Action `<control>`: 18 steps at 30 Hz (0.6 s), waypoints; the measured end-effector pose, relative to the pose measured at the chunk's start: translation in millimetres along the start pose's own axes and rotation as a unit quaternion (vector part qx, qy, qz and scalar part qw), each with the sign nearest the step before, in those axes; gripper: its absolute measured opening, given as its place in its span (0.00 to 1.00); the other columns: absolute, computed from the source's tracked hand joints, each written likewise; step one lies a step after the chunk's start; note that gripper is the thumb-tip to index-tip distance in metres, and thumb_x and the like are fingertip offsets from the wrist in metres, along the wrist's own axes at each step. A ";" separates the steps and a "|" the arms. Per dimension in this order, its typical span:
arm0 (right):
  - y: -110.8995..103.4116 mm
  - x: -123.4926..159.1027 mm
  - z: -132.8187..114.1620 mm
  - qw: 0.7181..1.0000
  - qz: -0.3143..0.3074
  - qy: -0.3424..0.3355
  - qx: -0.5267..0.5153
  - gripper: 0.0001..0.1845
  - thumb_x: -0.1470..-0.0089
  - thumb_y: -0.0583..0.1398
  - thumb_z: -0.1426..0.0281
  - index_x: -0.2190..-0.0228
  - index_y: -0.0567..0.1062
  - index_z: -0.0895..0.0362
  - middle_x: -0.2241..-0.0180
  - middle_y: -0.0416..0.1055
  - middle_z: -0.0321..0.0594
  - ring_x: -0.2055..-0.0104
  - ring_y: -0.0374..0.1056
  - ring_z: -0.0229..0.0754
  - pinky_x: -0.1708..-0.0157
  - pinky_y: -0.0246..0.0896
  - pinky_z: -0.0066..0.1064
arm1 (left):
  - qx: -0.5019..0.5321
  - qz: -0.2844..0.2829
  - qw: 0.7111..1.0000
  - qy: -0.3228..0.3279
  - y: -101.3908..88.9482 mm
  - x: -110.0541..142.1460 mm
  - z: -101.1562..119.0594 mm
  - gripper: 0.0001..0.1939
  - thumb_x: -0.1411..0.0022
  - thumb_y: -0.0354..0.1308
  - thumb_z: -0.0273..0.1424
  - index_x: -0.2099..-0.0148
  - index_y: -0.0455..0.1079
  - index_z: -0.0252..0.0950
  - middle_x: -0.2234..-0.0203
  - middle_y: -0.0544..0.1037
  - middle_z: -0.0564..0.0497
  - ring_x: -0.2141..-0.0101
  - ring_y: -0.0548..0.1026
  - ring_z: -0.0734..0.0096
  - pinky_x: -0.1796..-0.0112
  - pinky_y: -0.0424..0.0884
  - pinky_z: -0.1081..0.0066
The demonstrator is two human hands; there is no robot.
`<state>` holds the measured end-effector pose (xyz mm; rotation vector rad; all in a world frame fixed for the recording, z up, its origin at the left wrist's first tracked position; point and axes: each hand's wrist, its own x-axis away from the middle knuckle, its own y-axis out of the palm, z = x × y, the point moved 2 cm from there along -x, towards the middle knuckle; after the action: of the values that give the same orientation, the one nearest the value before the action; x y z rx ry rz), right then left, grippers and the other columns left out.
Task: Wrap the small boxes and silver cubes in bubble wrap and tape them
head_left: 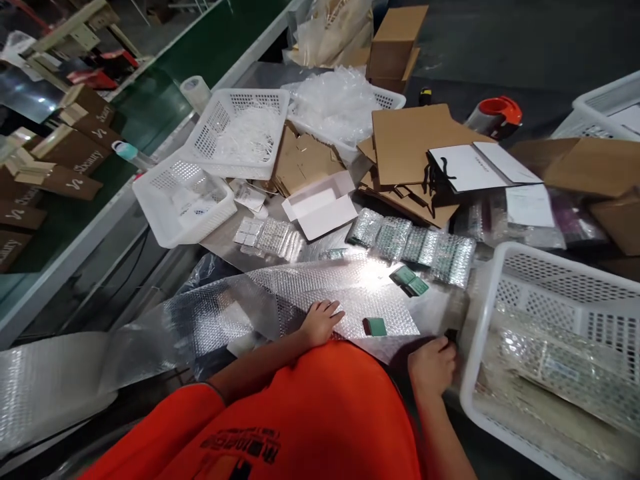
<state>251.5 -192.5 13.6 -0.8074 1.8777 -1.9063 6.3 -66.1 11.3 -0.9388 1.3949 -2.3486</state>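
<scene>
One small green rectangular box [375, 326] sits on the silver bubble-wrap sheet [300, 293], just beside our left hand [321, 323], open, fingers flat, pinning the wrap steady; our right hand [433, 365] curls at the edge, grip hidden.

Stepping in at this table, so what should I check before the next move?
Left hand flat on the bubble wrap sheet: ok.
Green box lying on that sheet, unwrapped: ok.
Two green boxes lying just below the wrapped packets: ok.
Right hand beside the white plastic basket, anything in it: cannot tell.
Orange tape dispenser close to the hands: not ok, it sits far off.
</scene>
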 end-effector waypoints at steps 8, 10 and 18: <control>11.0 0.6 4.7 0.999 0.006 0.031 0.018 0.35 0.42 0.47 0.76 0.35 0.53 0.79 0.55 0.68 0.76 0.58 0.73 0.68 0.69 0.66 0.48 | -0.002 0.021 1.000 0.004 5.3 2.4 -0.4 0.26 0.33 0.53 0.29 0.33 0.63 0.40 0.34 0.63 0.42 0.37 0.62 0.49 0.41 0.61 0.50; 9.8 1.4 4.1 1.000 0.007 0.027 0.013 0.35 0.42 0.46 0.75 0.35 0.53 0.79 0.55 0.68 0.77 0.57 0.73 0.70 0.70 0.66 0.48 | -0.003 0.017 1.000 0.002 5.2 2.3 0.0 0.27 0.33 0.52 0.29 0.33 0.62 0.40 0.33 0.62 0.42 0.37 0.62 0.49 0.41 0.61 0.50; -12.5 6.6 -12.8 0.994 0.023 -0.094 -0.055 0.30 0.37 0.48 0.64 0.42 0.64 0.73 0.50 0.68 0.70 0.49 0.67 0.64 0.56 0.64 0.49 | -0.007 0.005 1.000 -0.001 3.1 1.7 1.4 0.27 0.33 0.53 0.29 0.33 0.61 0.40 0.33 0.61 0.43 0.38 0.61 0.50 0.41 0.59 0.51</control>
<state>240.3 -185.6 27.5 -0.9350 1.8800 -1.6491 5.6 -69.5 9.7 -0.9342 1.4152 -2.3325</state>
